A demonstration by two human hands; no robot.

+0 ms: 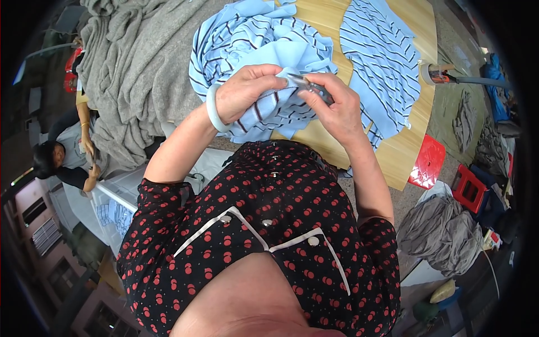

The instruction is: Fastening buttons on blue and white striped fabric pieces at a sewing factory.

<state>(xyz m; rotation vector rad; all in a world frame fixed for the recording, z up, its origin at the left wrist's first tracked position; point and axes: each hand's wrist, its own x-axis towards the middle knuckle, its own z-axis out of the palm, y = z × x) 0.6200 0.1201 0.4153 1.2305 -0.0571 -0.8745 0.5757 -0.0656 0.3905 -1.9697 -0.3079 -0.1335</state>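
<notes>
From here I see the left hand [245,92] pinching the blue striped cloth [255,48] between thumb and fingers; the right hand [338,106] grips small metal snips [304,82], tips at the cloth, which lies bunched over the wooden table [396,160].

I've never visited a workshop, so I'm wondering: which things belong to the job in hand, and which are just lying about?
In use:
- light-blue, dark-striped fabric bundle, gripped by the left fingers
- small pointed metal snips, in the right fingers

Apparently lying about:
- bulky grey knitted heap
- glossy red plastic stool
- crumpled grey cloth
</notes>
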